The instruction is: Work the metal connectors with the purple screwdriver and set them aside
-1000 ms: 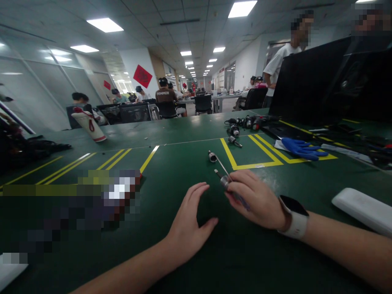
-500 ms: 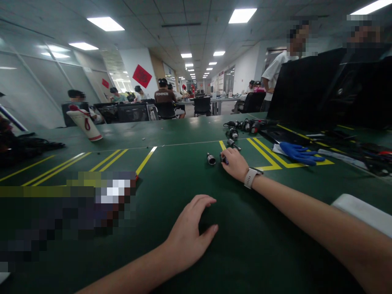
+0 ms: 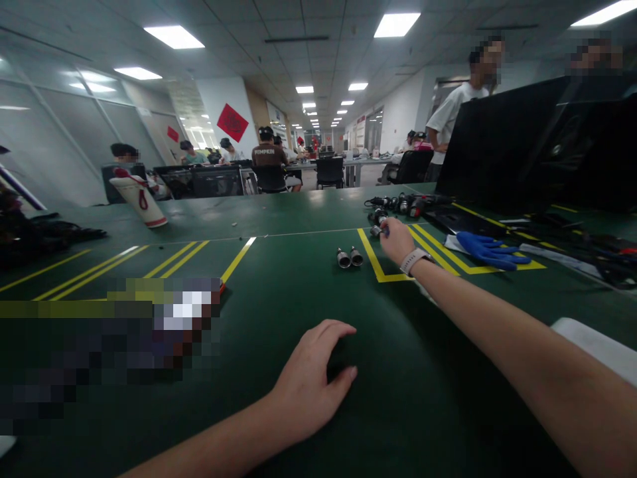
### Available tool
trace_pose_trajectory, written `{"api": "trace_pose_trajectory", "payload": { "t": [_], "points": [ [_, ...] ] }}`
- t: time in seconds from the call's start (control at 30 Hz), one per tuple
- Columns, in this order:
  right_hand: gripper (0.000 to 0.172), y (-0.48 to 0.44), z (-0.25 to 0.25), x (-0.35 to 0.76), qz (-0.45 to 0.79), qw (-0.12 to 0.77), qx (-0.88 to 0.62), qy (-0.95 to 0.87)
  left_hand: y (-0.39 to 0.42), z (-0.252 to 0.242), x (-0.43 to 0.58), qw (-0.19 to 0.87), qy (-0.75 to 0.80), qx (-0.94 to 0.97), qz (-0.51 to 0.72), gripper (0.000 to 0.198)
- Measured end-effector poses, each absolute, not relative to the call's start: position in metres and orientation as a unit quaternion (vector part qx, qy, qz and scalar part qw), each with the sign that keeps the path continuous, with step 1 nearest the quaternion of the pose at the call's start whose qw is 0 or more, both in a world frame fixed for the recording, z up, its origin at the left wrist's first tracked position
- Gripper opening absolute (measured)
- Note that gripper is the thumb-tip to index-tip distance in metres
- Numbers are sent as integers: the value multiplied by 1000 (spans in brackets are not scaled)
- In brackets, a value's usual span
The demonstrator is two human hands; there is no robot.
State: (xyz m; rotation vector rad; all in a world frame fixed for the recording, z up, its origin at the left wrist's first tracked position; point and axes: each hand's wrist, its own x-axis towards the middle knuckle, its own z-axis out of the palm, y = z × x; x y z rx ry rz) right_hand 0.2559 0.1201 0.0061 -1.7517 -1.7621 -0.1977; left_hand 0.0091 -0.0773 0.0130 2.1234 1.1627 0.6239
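Head view: left hand [image 3: 312,377] half-open, empty; at its one o'clock, two metal pieces [image 3: 343,258] sit paired on the surface [image 3: 398,398]. The right hand [image 3: 397,241], fingers bent, meets a metal fitting [image 3: 375,231] at its ten o'clock; whether gripped, I cannot tell.

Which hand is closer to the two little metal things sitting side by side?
The right hand: it is just beyond and to the right of the two metal things. The left hand is farther away, nearer the camera.

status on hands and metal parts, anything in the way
Left hand open, holding nothing. Right hand at small metal part, grip unclear. Two metal fittings side by side, left of it. Clutter just beyond.
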Motion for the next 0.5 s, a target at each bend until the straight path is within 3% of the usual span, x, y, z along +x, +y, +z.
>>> {"api": "trace_pose_trajectory", "payload": {
  "t": [0.3,0.5],
  "points": [
    [28,155,-4,267,30,258,-744,-616,-78,9,7,310,455,804,223,42],
    [27,122,-7,275,87,289,-742,-599,-77,12,7,334,456,795,221,38]
  ]
}}
